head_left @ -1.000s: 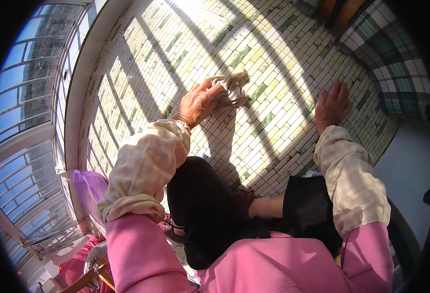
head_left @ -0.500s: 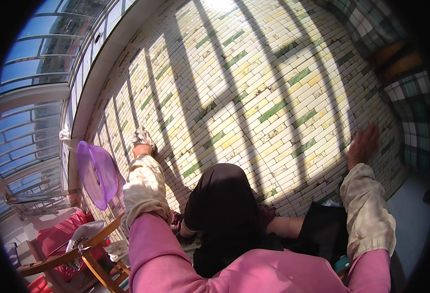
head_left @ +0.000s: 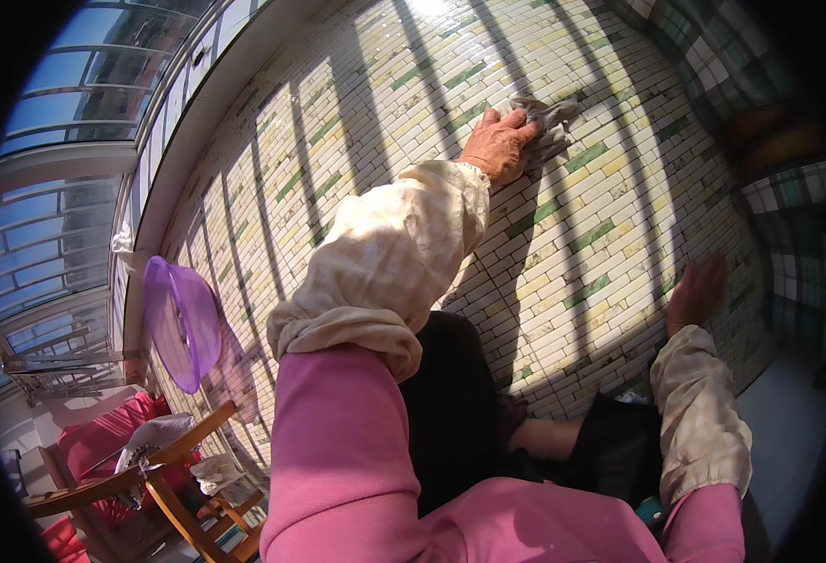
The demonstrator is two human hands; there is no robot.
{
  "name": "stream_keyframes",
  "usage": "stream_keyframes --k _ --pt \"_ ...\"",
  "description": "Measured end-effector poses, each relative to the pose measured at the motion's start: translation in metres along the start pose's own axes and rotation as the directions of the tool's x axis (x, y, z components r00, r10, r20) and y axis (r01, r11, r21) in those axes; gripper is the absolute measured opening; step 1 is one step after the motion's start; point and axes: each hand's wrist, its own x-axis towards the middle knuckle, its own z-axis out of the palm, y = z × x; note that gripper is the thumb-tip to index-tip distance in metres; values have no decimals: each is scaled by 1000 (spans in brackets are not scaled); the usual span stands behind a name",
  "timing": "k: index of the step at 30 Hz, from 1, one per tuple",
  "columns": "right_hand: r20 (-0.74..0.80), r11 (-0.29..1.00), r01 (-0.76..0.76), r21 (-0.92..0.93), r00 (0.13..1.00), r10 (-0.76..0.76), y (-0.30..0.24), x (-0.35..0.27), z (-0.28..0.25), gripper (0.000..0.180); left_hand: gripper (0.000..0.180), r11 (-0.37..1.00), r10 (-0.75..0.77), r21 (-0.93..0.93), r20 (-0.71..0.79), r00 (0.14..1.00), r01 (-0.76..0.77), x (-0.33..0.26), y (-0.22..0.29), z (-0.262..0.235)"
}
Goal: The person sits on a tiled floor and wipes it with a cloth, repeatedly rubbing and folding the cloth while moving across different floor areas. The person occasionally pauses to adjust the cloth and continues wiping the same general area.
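Observation:
My left hand [head_left: 497, 147] reaches far out over a brick-patterned tiled surface [head_left: 366, 131] in white, yellow and green. Under its fingers is a crumpled greyish-white cloth [head_left: 554, 131], pressed against the tiles. Off to the right, in shade, my right hand [head_left: 697, 293] rests by the tiles with its fingers stretched out and nothing in it. Both forearms wear pale checked sleeve covers over pink sleeves.
A purple plastic basin [head_left: 183, 324] stands tilted at the left, beside the window frame. Nearer, a wooden chair [head_left: 174, 507] stands by red fabric [head_left: 103, 441]. Checked green-and-white fabric [head_left: 793, 225] hangs at the right edge. My dark-clad knee [head_left: 460, 394] sits close to the tiles.
My left hand has swept the cloth from near the purple basin, forward and to the right across the tiles. My right hand has stayed almost where it was.

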Motion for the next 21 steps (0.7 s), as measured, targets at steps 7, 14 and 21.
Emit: stream_keyframes --k 7,14,21 --pt "105 986 -167 25 981 163 4 -7 4 40 48 914 -289 195 -302 909 355 -99 -60 -6" --pt "84 989 -147 -26 985 149 3 -5 5 45 54 484 -854 75 -180 489 872 -322 -116 -33" --pt "117 977 -214 22 971 210 -4 6 -8 42 48 634 -759 131 -86 646 762 -269 -50 -26"
